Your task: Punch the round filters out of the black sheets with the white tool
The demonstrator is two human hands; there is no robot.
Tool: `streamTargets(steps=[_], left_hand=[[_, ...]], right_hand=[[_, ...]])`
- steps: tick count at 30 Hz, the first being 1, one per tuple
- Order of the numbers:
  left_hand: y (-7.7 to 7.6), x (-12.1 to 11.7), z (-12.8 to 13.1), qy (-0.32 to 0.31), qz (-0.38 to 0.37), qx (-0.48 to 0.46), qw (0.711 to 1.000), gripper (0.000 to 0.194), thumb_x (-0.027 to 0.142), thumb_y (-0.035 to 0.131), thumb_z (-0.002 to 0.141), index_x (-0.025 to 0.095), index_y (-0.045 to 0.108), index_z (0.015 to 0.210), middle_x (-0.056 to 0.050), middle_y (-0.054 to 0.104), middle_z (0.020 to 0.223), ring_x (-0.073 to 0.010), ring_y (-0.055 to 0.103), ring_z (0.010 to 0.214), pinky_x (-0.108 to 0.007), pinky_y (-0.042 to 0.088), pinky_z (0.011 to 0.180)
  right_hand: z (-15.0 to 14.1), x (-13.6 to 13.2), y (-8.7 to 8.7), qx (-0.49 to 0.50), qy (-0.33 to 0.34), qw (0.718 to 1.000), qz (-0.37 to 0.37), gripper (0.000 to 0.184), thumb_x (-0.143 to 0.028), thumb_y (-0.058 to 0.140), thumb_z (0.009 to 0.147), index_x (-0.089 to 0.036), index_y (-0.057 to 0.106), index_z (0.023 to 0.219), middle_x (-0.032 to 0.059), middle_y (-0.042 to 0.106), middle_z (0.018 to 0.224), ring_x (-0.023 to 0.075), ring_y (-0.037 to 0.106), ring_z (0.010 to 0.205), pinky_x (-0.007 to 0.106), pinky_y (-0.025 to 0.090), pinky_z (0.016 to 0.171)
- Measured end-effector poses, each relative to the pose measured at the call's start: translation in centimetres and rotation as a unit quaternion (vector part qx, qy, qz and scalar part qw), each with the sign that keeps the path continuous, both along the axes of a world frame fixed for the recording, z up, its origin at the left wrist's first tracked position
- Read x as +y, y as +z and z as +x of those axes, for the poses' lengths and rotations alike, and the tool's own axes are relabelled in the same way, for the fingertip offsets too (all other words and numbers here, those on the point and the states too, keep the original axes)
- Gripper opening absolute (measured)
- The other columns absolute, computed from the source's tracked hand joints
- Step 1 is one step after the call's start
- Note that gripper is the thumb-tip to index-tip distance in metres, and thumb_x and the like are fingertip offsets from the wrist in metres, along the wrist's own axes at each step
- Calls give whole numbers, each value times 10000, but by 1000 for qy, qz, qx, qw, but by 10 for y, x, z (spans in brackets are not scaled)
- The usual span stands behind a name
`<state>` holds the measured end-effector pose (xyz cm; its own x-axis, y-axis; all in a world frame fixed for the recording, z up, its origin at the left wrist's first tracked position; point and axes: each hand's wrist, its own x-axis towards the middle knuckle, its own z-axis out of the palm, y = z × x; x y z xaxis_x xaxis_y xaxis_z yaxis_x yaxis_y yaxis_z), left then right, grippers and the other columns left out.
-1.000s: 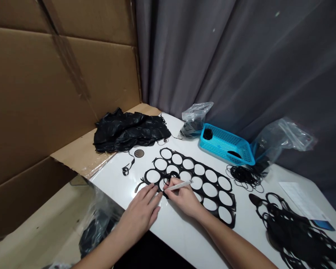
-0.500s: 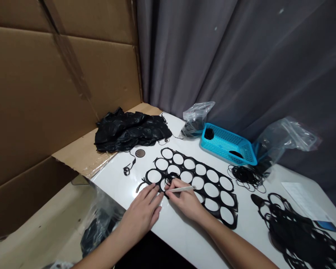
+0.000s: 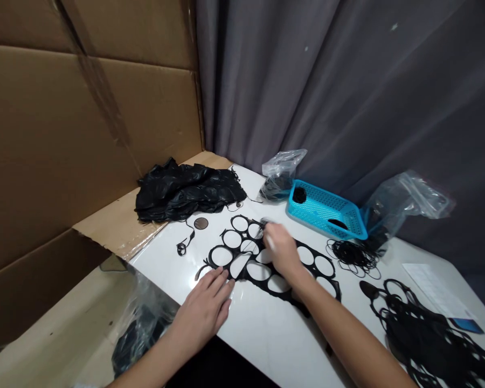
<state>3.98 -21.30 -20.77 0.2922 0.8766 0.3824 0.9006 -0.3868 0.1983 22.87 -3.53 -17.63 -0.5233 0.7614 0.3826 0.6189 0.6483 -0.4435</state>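
Observation:
A flat black sheet with rows of round holes [image 3: 248, 263] lies on the white table [image 3: 242, 318], partly under my right forearm. My left hand [image 3: 202, 307] rests open on the table, its fingertips at the sheet's near edge. My right hand [image 3: 281, 249] is over the sheet's far part, blurred by motion. Its fingers are closed, and a pale streak among them looks like the white stick [image 3: 269, 242]. The blur hides its exact shape.
A crumpled black pile [image 3: 186, 194] lies on cardboard at the far left. A blue perforated basket [image 3: 307, 215], clear plastic bags [image 3: 281, 172], black elastic loops [image 3: 353, 256], a paper [image 3: 432, 288] and a tangled black cut sheet [image 3: 428, 334] lie to the right.
My right hand has moved up and to the right across the sheet, now blurred, and the white stick no longer shows clearly. My left hand has stayed in place.

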Motion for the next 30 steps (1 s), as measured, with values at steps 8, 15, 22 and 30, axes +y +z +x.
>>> streamTargets(steps=[8, 15, 22, 30], left_hand=[[2, -5, -4, 19, -6, -18, 1000, 353, 184, 495, 963, 149, 564, 1308, -130, 606, 1339, -289, 529, 1294, -467, 495, 1059], [-5, -5, -15, 39, 27, -26, 999, 318, 187, 483, 973, 138, 592, 1267, -136, 640, 1295, -282, 572, 1255, -483, 479, 1080], [-6, -6, -14, 35, 34, -23, 999, 353, 174, 480, 964, 136, 584, 1299, -128, 644, 1305, -277, 566, 1272, -465, 472, 1095], [-9, -6, -14, 35, 46, -12, 998, 366, 182, 495, 963, 111, 575, 1314, -143, 637, 1312, -283, 576, 1255, -472, 476, 1086]], right_hand=[[-15, 20, 1, 123, -10, 949, -291, 268, -414, 579, 859, -236, 467, 693, -37, 534, 576, 165, 513, 556, 271, 366, 560], [-52, -39, -5, 121, 130, 926, -332, 215, -321, 615, 853, -217, 504, 700, -29, 588, 668, 153, 546, 669, 258, 407, 638], [-55, -50, -10, 105, 147, 928, -326, 187, -229, 603, 862, -214, 515, 697, -7, 656, 794, 156, 595, 750, 264, 432, 682], [-52, -59, -14, 74, 184, 959, -203, 211, -173, 544, 927, -224, 496, 728, 17, 623, 808, 187, 570, 813, 296, 434, 724]])
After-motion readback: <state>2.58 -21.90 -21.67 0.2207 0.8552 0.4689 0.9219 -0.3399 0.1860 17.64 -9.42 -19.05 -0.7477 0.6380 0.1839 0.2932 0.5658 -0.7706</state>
